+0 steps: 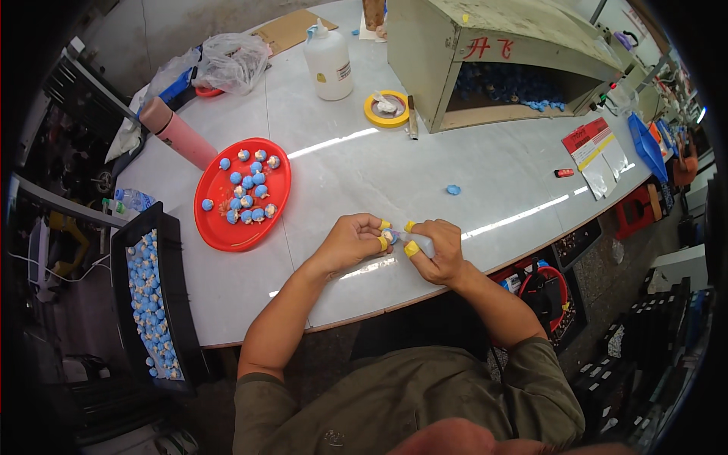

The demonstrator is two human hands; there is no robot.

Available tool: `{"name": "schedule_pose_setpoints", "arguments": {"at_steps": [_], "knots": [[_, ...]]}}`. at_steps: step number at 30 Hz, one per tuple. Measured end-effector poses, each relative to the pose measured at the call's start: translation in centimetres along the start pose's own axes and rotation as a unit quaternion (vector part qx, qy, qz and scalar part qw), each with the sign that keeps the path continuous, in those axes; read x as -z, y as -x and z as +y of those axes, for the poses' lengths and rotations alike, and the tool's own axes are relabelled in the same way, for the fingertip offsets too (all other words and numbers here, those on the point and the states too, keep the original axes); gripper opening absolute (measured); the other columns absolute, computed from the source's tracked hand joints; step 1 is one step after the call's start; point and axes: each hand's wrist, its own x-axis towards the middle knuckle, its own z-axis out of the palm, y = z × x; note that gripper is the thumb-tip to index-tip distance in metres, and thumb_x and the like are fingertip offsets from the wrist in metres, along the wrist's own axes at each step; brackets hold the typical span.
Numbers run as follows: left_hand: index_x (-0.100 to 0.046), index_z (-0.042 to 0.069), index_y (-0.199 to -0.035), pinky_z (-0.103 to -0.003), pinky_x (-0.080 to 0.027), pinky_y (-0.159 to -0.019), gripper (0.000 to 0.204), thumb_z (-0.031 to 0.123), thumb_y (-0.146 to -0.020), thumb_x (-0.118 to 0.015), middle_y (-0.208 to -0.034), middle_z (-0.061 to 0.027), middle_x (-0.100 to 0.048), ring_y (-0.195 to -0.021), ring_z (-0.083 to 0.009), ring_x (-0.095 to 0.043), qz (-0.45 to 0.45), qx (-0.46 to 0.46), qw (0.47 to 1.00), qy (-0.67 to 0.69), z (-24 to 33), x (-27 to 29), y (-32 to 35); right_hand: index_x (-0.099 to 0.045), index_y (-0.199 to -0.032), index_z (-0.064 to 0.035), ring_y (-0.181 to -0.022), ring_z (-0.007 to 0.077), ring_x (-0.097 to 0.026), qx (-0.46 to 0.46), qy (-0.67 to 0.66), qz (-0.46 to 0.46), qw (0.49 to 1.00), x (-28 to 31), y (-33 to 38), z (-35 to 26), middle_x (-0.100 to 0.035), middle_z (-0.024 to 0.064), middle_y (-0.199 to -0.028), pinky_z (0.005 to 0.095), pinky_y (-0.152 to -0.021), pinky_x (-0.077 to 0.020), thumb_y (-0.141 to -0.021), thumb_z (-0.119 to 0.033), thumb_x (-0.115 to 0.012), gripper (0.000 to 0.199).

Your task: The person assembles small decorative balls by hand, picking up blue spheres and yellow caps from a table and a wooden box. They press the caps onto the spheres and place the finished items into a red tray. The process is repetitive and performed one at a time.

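Olive shirt cloth [409,394] was seen nearest, below the tabletop [341,167] edge. Above it, both forearms were extended over the tabletop. One blue ball [390,236] was held by the left hand [349,244], pinched between thumb and forefinger near the front edge; the fingers were drawn narrow around it. A small translucent bottle [422,244] was gripped by the right hand [442,254], fingers closed about its body and its tip directed at the blue ball; contact could not be confirmed. Yellow covers [411,249] were worn on the thumb and forefinger of each hand.

To the left, similar balls [247,182] were scattered on a red plate [220,233], with a pink flask [182,136] standing just beside it. Further balls [148,296] were heaped in a black bin [179,296] at the left end. A white bottle [328,68] and a yellow tape roll [368,111] were noted toward the back, near a grey-green cabinet [421,68]. One blue scrap [453,189] was observed beyond the right hand.
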Motion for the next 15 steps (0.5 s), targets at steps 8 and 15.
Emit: {"name": "schedule_pose_setpoints", "arguments": {"at_steps": [8, 15], "knots": [[-0.057, -0.010, -0.117, -0.028, -0.059, -0.081, 0.031, 0.001, -0.089, -0.064, -0.100, -0.0160, -0.070, -0.092, -0.0204, -0.072, 0.026, 0.008, 0.999, 0.020, -0.05, -0.17, -0.03, -0.063, -0.085, -0.0027, -0.046, 0.0245, -0.049, 0.018, 0.048, 0.003, 0.999, -0.01, 0.08, -0.35, -0.059, 0.0087, -0.064, 0.0345, -0.047, -0.0381, -0.070, -0.009, -0.075, 0.020], [-0.059, -0.008, -0.112, -0.029, -0.059, -0.085, 0.026, 0.003, -0.090, -0.067, -0.103, -0.0151, -0.069, -0.094, -0.0197, -0.071, 0.030, 0.003, 0.999, 0.019, 0.06, -0.32, 0.04, -0.063, -0.084, -0.0003, -0.046, 0.0249, -0.048, 0.028, 0.049, 0.005, 0.998, 0.01, 0.05, -0.53, -0.059, 0.0105, -0.064, 0.0349, -0.046, -0.0364, -0.069, -0.006, -0.073, 0.020]]}}
